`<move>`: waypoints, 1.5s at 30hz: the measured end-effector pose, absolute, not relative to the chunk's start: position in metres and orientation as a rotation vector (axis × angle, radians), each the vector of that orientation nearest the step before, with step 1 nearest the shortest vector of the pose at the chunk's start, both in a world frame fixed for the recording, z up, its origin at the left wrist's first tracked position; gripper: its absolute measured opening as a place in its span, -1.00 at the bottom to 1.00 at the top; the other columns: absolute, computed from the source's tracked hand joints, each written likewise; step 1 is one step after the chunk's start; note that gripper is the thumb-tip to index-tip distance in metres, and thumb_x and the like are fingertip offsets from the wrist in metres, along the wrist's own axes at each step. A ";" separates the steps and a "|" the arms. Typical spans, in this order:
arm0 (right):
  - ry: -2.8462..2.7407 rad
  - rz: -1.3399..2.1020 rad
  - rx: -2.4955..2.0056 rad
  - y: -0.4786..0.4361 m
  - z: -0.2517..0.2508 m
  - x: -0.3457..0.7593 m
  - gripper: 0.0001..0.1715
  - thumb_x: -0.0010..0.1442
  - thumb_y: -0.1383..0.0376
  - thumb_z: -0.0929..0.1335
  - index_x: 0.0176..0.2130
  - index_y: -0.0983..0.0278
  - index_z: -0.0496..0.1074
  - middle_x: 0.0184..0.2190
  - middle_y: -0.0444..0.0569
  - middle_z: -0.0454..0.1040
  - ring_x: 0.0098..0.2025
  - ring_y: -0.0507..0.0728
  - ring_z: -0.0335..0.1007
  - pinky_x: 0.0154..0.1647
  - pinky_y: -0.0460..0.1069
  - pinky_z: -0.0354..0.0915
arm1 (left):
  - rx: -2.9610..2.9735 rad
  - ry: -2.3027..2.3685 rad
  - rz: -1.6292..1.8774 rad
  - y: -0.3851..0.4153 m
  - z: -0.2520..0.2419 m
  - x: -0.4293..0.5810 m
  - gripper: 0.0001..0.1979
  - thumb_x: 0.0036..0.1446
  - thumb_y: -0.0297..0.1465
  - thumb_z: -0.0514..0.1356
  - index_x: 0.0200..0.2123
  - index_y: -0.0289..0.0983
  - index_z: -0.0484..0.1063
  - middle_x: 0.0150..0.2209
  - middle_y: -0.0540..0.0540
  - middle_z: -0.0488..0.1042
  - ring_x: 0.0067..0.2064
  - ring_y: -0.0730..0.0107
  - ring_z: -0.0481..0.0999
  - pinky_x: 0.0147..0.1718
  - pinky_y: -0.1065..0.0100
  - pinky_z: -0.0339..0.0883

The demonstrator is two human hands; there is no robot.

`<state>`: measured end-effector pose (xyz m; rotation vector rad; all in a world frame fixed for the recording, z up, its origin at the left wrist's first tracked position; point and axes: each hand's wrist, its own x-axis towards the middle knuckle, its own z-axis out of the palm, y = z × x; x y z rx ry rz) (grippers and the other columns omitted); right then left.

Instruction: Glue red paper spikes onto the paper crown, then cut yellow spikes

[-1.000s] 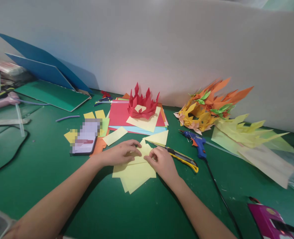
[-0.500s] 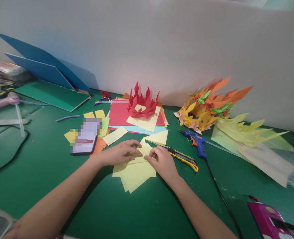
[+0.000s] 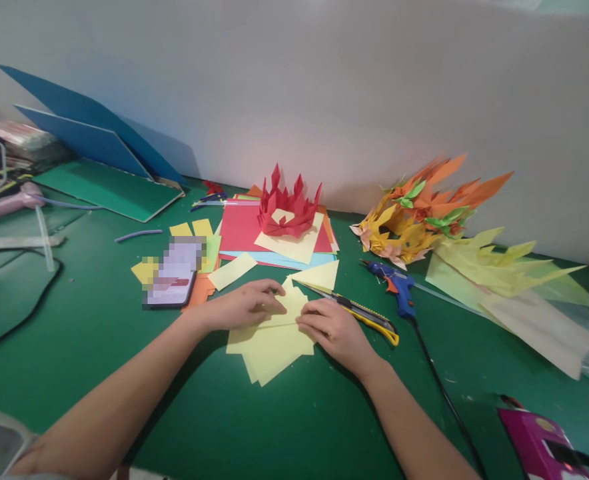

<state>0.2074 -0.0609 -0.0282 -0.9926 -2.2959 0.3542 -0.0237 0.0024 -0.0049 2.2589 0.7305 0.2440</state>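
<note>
Several pale yellow paper sheets (image 3: 274, 350) lie overlapped on the green table, with a folded edge across the upper part. My left hand (image 3: 247, 305) rests on the upper left of this paper, fingers bent and a little apart. On the right side, my right hand (image 3: 332, 330) touches the folded edge with its fingers close together; whether it pinches the paper is hard to tell. A yellow and black utility knife (image 3: 369, 316) lies just beyond my right hand. Behind it is a pale yellow triangular piece (image 3: 319, 275).
A red paper crown (image 3: 288, 210) stands on coloured sheets at the back. A phone (image 3: 174, 277) lies left, a blue glue gun (image 3: 397, 290) right with its cable running forward. Orange and yellow paper crowns (image 3: 414, 220) sit back right.
My right hand has shifted slightly right and turned, its fingers now lying flatter and closer together on the paper. My left hand has barely moved.
</note>
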 end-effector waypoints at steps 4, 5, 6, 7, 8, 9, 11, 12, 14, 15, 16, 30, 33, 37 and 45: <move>-2.341 0.312 -0.957 -0.059 -0.028 0.207 -0.74 0.31 0.29 0.24 -0.27 0.25 0.50 -0.36 0.01 0.48 -0.30 0.12 0.30 -0.27 0.02 0.26 | 2.260 0.730 0.244 0.002 -0.004 -0.024 -0.67 0.10 -0.57 0.06 -0.14 -0.18 0.50 0.08 -0.14 0.29 -0.03 0.30 0.40 -0.10 0.26 0.34; -2.351 0.299 -0.956 -0.059 -0.028 0.207 -0.73 0.31 0.29 0.23 -0.27 0.25 0.50 -0.36 0.01 0.47 -0.30 0.12 0.30 -0.27 0.02 0.26 | 2.259 0.727 0.251 0.002 -0.004 -0.024 -0.67 0.09 -0.57 0.07 -0.14 -0.18 0.50 0.07 -0.14 0.29 -0.03 0.29 0.40 -0.10 0.26 0.34; -2.360 0.289 -0.955 -0.059 -0.028 0.206 -0.73 0.31 0.28 0.23 -0.27 0.25 0.50 -0.37 0.01 0.47 -0.30 0.13 0.30 -0.28 0.02 0.26 | 2.258 0.723 0.259 0.003 -0.005 -0.024 -0.68 0.09 -0.56 0.07 -0.15 -0.18 0.50 0.07 -0.14 0.30 -0.04 0.29 0.40 -0.10 0.27 0.34; -2.368 0.282 -0.952 -0.059 -0.028 0.206 -0.73 0.31 0.28 0.23 -0.27 0.25 0.50 -0.37 0.02 0.47 -0.30 0.13 0.30 -0.28 0.02 0.25 | 2.257 0.721 0.265 0.003 -0.005 -0.024 -0.68 0.09 -0.56 0.07 -0.15 -0.17 0.50 0.07 -0.14 0.30 -0.04 0.30 0.41 -0.10 0.27 0.34; -2.375 0.277 -0.948 -0.058 -0.028 0.206 -0.73 0.31 0.28 0.23 -0.27 0.25 0.50 -0.37 0.02 0.48 -0.30 0.12 0.30 -0.28 0.02 0.25 | 2.258 0.720 0.272 0.003 -0.006 -0.024 -0.68 0.09 -0.56 0.08 -0.15 -0.17 0.51 0.07 -0.14 0.30 -0.04 0.30 0.41 -0.10 0.27 0.35; -2.381 0.270 -0.944 -0.058 -0.029 0.206 -0.73 0.31 0.29 0.23 -0.27 0.25 0.50 -0.37 0.02 0.48 -0.31 0.12 0.30 -0.28 0.01 0.25 | 2.260 0.718 0.278 0.003 -0.006 -0.024 -0.68 0.08 -0.55 0.08 -0.15 -0.17 0.51 0.07 -0.14 0.31 -0.05 0.30 0.41 -0.11 0.28 0.35; -2.393 0.253 -0.937 -0.058 -0.029 0.205 -0.73 0.31 0.29 0.23 -0.27 0.25 0.50 -0.37 0.02 0.48 -0.31 0.12 0.31 -0.28 0.01 0.25 | 2.267 0.715 0.286 0.003 -0.007 -0.024 -0.68 0.08 -0.55 0.08 -0.15 -0.16 0.51 0.07 -0.13 0.31 -0.07 0.31 0.42 -0.13 0.29 0.36; -2.399 0.240 -0.926 -0.058 -0.030 0.205 -0.73 0.31 0.29 0.23 -0.27 0.26 0.50 -0.37 0.02 0.48 -0.32 0.12 0.31 -0.28 0.02 0.25 | 2.270 0.713 0.283 0.003 -0.007 -0.024 -0.68 0.09 -0.55 0.08 -0.15 -0.16 0.51 0.07 -0.14 0.31 -0.08 0.32 0.42 -0.15 0.30 0.36; -2.409 0.212 -0.896 -0.058 -0.030 0.202 -0.72 0.31 0.29 0.23 -0.27 0.27 0.50 -0.37 0.03 0.49 -0.31 0.13 0.32 -0.27 0.02 0.26 | 2.275 0.716 0.272 0.003 -0.006 -0.024 -0.68 0.09 -0.55 0.07 -0.15 -0.17 0.51 0.06 -0.15 0.30 -0.09 0.33 0.43 -0.16 0.30 0.36; -2.414 0.203 -0.876 -0.058 -0.030 0.200 -0.72 0.31 0.29 0.23 -0.27 0.27 0.50 -0.36 0.03 0.50 -0.30 0.13 0.33 -0.27 0.02 0.26 | 2.278 0.718 0.264 0.003 -0.006 -0.024 -0.69 0.10 -0.55 0.07 -0.15 -0.18 0.51 0.06 -0.16 0.30 -0.09 0.33 0.43 -0.16 0.29 0.36; -2.419 0.200 -0.855 -0.058 -0.030 0.198 -0.72 0.31 0.29 0.23 -0.27 0.28 0.50 -0.36 0.03 0.50 -0.30 0.13 0.34 -0.27 0.02 0.26 | 2.281 0.720 0.258 0.003 -0.006 -0.024 -0.69 0.10 -0.55 0.07 -0.15 -0.19 0.50 0.06 -0.16 0.29 -0.09 0.32 0.42 -0.15 0.28 0.36; -2.612 0.107 -0.798 -0.058 -0.028 0.166 -0.76 0.31 0.35 0.22 -0.24 0.30 0.47 -0.37 -0.01 0.48 -0.31 0.13 0.30 -0.31 0.01 0.19 | 2.276 0.676 0.306 0.005 -0.010 -0.024 -0.77 0.17 -0.52 0.04 -0.24 -0.25 0.49 0.05 -0.21 0.29 -0.01 0.25 0.40 -0.09 0.22 0.34; -2.645 0.084 -0.733 -0.055 -0.030 0.159 -0.73 0.31 0.36 0.20 -0.23 0.32 0.47 -0.37 0.00 0.47 -0.28 0.15 0.29 -0.28 0.03 0.21 | 2.281 0.674 0.296 0.005 -0.010 -0.024 -0.78 0.18 -0.52 0.03 -0.28 -0.28 0.49 0.06 -0.23 0.28 0.01 0.22 0.38 -0.06 0.19 0.32; -2.637 0.071 -0.656 -0.051 -0.031 0.152 -0.72 0.32 0.36 0.19 -0.18 0.34 0.46 -0.32 0.04 0.48 -0.23 0.17 0.27 -0.23 0.05 0.23 | 2.264 0.697 0.252 0.005 -0.009 -0.024 -0.76 0.11 -0.59 0.03 -0.28 -0.30 0.47 0.07 -0.23 0.28 0.01 0.21 0.39 -0.05 0.19 0.31; -2.637 0.040 -0.762 -0.056 -0.026 0.160 -0.73 0.30 0.35 0.21 -0.22 0.28 0.49 -0.42 -0.01 0.41 -0.33 0.13 0.23 -0.34 0.01 0.15 | 2.283 0.688 0.280 0.005 -0.009 -0.023 -0.76 0.14 -0.57 0.02 -0.29 -0.28 0.49 0.06 -0.21 0.29 0.01 0.24 0.39 -0.08 0.23 0.32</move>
